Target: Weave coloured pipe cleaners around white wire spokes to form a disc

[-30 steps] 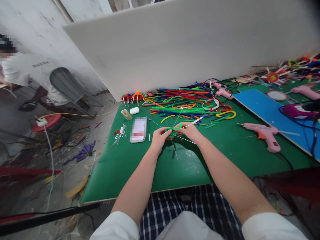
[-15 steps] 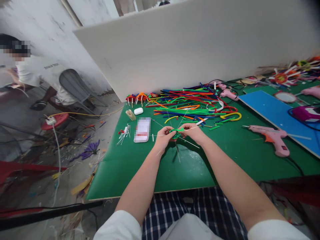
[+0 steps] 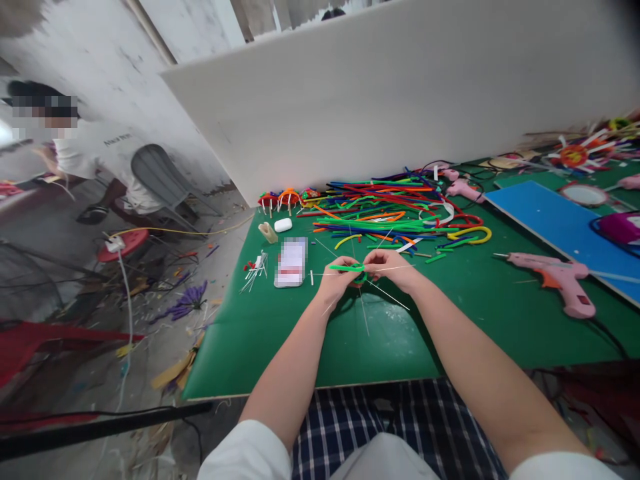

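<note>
My left hand (image 3: 336,283) and my right hand (image 3: 389,266) meet over the green table (image 3: 260,333), both pinched on a small craft piece: a green pipe cleaner (image 3: 346,268) wound round a red hub with thin white sticks (image 3: 387,294) poking out in several directions. The green end juts left from between my fingers. Just beyond my hands lies a big pile of coloured pipe cleaners (image 3: 390,213).
A pink glue gun (image 3: 557,278) lies at right, another (image 3: 463,189) further back, beside a blue board (image 3: 555,223). Left of my hands are a blurred packet (image 3: 291,262), white sticks (image 3: 256,267) and a white case (image 3: 283,225). A white panel (image 3: 400,100) walls the back. A person sits at far left.
My hands have kept working the green pipe cleaner around the hub; its free end now sticks out straight to the left. The camera has swung slightly left.
</note>
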`<control>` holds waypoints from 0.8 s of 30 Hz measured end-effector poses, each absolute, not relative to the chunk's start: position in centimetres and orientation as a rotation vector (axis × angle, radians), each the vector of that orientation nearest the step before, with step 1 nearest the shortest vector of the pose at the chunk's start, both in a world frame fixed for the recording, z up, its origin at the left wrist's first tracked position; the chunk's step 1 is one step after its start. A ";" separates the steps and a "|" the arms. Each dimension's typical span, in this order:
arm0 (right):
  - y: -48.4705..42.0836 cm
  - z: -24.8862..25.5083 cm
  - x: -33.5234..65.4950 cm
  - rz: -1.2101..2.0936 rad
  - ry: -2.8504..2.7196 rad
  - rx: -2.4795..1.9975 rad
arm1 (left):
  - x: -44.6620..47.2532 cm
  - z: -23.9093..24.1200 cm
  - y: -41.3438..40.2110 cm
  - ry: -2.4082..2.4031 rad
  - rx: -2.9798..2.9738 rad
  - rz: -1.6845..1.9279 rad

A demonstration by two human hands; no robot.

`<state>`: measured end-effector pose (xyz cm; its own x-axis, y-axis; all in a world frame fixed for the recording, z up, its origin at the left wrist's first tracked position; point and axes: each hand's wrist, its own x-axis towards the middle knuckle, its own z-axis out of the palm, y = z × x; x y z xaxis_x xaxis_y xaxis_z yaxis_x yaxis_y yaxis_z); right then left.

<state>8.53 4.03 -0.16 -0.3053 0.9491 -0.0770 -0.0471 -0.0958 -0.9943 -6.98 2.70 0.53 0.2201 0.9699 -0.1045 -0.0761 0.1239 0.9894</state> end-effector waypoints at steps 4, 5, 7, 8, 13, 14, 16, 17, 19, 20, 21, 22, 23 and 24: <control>4.2 -0.4 8.6 1.563 -1.350 -1.058 | -6.9 0.6 2.8 1.051 1.170 0.989; 4.3 -0.5 8.6 1.565 -1.350 -1.061 | -6.9 0.7 2.8 1.054 1.172 0.992; 4.3 -0.6 8.6 1.565 -1.353 -1.070 | -6.9 0.7 2.8 1.057 1.178 0.997; 4.4 -0.6 8.6 1.565 -1.353 -1.074 | -6.8 0.7 2.8 1.060 1.177 0.996; 4.5 -0.4 8.6 1.579 -1.345 -1.116 | -6.7 0.6 2.9 1.090 1.146 0.981; 4.5 -0.4 8.6 1.581 -1.342 -1.124 | -6.7 0.6 2.9 1.089 1.142 0.983; 4.5 -0.3 8.6 1.584 -1.335 -1.130 | -6.8 0.6 2.9 1.080 1.140 0.989; 4.5 -0.3 8.6 1.586 -1.333 -1.130 | -6.8 0.6 2.9 1.072 1.139 0.992; 4.5 -0.2 8.6 1.589 -1.331 -1.129 | -6.9 0.6 2.9 1.055 1.139 0.995; 4.5 -0.2 8.6 1.589 -1.331 -1.131 | -6.9 0.6 2.9 1.046 1.139 0.993; 4.5 -0.2 8.6 1.590 -1.334 -1.132 | -7.0 0.5 2.9 1.040 1.141 0.991; 4.5 -0.2 8.6 1.589 -1.337 -1.132 | -7.0 0.5 2.9 1.038 1.144 0.990; 4.5 -0.2 8.6 1.588 -1.340 -1.132 | -7.0 0.5 2.9 1.037 1.149 0.992; 4.5 -0.2 8.6 1.587 -1.342 -1.131 | -7.0 0.5 2.9 1.037 1.155 0.995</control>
<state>8.64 4.53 -0.23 -0.3224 0.9342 -0.1527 -0.0046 -0.1629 -0.9866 -7.03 2.90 0.45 0.2288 0.9670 -0.1123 -0.0722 0.1320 0.9886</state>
